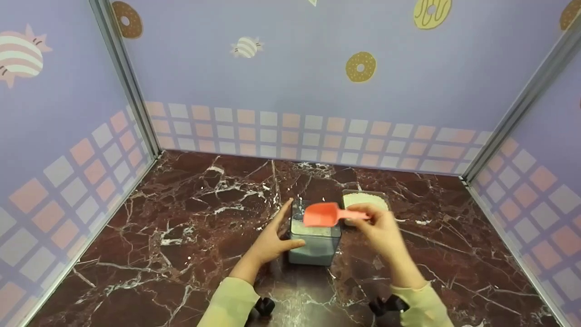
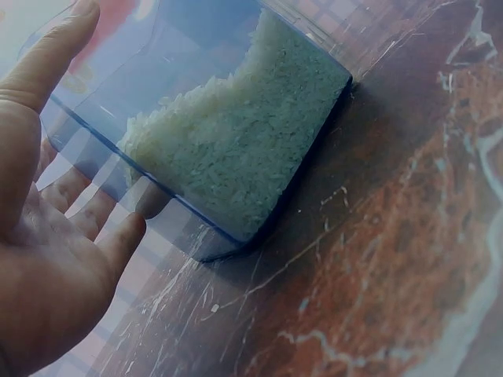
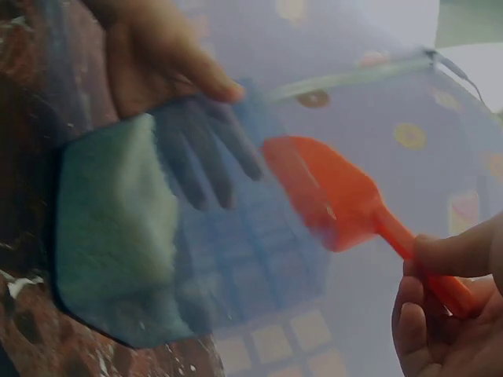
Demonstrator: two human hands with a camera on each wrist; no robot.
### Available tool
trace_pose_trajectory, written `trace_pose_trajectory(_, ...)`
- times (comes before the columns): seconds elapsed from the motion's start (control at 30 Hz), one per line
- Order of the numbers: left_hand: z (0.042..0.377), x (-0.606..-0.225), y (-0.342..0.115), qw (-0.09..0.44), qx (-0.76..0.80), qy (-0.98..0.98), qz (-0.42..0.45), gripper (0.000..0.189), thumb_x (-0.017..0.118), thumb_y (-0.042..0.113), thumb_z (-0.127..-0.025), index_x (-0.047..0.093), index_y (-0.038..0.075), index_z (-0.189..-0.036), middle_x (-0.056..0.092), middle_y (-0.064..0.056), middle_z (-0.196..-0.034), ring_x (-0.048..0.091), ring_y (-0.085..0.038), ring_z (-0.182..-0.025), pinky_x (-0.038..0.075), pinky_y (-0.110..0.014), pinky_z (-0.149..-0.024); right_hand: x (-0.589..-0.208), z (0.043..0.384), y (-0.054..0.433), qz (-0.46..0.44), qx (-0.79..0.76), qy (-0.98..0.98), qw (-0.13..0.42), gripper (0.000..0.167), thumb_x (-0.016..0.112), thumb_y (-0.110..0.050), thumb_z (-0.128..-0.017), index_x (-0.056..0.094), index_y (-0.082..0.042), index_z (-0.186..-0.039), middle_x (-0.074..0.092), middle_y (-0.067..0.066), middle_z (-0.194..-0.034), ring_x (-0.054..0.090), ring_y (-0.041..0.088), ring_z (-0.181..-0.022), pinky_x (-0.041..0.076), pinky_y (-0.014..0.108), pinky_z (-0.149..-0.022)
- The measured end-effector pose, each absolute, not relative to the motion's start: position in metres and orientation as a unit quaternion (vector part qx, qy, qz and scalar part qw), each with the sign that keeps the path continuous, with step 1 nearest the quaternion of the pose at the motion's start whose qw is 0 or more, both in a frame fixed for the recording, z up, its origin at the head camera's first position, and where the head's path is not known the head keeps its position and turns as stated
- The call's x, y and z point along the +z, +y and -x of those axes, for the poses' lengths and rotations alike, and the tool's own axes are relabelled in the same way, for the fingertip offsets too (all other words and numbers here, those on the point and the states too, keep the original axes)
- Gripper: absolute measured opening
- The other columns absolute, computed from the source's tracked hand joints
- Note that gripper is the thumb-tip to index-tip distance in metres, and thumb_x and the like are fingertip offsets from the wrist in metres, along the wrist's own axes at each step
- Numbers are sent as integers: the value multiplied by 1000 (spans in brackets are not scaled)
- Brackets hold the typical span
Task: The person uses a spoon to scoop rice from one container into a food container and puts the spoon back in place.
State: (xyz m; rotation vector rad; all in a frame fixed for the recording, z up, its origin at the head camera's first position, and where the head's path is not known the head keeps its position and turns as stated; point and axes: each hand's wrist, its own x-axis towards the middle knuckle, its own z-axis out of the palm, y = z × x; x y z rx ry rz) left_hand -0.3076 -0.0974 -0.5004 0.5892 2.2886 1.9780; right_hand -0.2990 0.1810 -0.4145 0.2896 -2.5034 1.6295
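Note:
A clear bluish box [image 1: 313, 252], part filled with rice [image 2: 228, 149], stands on the marble-patterned table. My left hand [image 1: 271, 245] rests against its left side, fingers straight along the wall and thumb by the near rim. In the left wrist view the rice slopes, higher on one side. An orange-red scoop [image 1: 321, 215] is over the mouth of the box. My right hand [image 1: 379, 229] pinches the scoop's handle [image 3: 405, 239] between thumb and fingers. Behind that hand sits a second clear container [image 1: 343, 195] holding white rice, partly hidden.
The brown marble-patterned table [image 1: 204, 263] carries scattered white grains left of and behind the box. Purple panels with a checked band [image 1: 268, 131] stand at the back and both sides, joined by metal posts [image 1: 129, 86].

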Motion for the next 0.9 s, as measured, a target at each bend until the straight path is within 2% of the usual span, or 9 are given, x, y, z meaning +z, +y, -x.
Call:
trace_pose_trajectory(0.07, 308, -501, -97, 29, 643, 741, -191, 113, 87, 24, -83, 12, 26, -168, 11, -12, -174, 22, -40, -158, 25, -53, -129, -420, 296, 169, -124, 502, -851, 91, 20, 76, -2, -89, 76, -4, -109, 75, 11, -96, 61, 8, -70, 55, 20, -62)
trace_pose_trajectory(0.13, 307, -501, -97, 30, 644, 740, -190, 114, 88, 24, -83, 12, 24, -168, 12, -12, -174, 23, -41, -158, 25, -53, -129, -426, 294, 161, -154, 462, -865, 122, 19, 76, 0, -88, 76, -6, -105, 76, 9, -97, 65, 12, -79, 58, 24, -73)
trace_pose_trajectory(0.23, 307, -501, -97, 31, 644, 740, -191, 115, 88, 29, -82, 11, 22, -168, 12, -13, -174, 23, -40, -158, 26, -52, -129, -433, 293, 151, -189, 420, -873, 162, 18, 77, 2, -85, 77, -8, -100, 76, 7, -95, 64, 17, -86, 55, 30, -80)
trace_pose_trajectory(0.33, 307, -501, -97, 30, 645, 739, -193, 116, 88, 34, -81, 12, 23, -168, 12, -13, -174, 23, -40, -158, 27, -51, -129, -436, 293, 146, -209, 402, -873, 178, 20, 77, 4, -83, 78, -9, -98, 75, 6, -93, 60, 19, -86, 53, 36, -80)
trace_pose_trajectory(0.47, 308, -501, -98, 29, 645, 739, -191, 116, 89, 37, -80, 13, 25, -167, 13, -13, -174, 24, -40, -157, 28, -52, -128, -436, 293, 141, -214, 396, -876, 171, 21, 76, 5, -84, 77, -11, -98, 74, 4, -92, 55, 16, -84, 49, 34, -78)
trace_pose_trajectory(0.6, 308, -502, -98, 29, 645, 739, -190, 116, 89, 37, -80, 14, 24, -167, 13, -13, -174, 24, -42, -157, 28, -53, -128, -438, 292, 141, -213, 391, -881, 162, 20, 74, 3, -87, 77, -11, -101, 71, 5, -102, 50, 17, -90, 45, 32, -80)
trace_pose_trajectory(0.73, 307, -501, -99, 28, 643, 742, -188, 117, 90, 38, -79, 14, 22, -167, 12, -14, -174, 24, -44, -156, 29, -54, -127, -441, 292, 140, -213, 391, -881, 158, 19, 72, 2, -89, 77, -9, -103, 66, 11, -116, 49, 24, -100, 45, 36, -86)
trace_pose_trajectory(0.8, 307, -500, -99, 28, 640, 744, -190, 119, 90, 40, -78, 13, 23, -168, 11, -15, -174, 25, -44, -156, 30, -54, -127, -442, 293, 141, -214, 396, -880, 154, 19, 72, 1, -89, 77, -8, -106, 63, 14, -123, 49, 28, -107, 46, 38, -90)
trace_pose_trajectory(0.9, 307, -499, -102, 31, 640, 741, -202, 128, 91, 43, -76, 4, 27, -168, 12, -18, -173, 24, -44, -156, 28, -56, -127, -441, 296, 145, -207, 421, -872, 136, 26, 72, -3, -91, 73, -5, -117, 57, 20, -136, 51, 36, -116, 53, 45, -96)
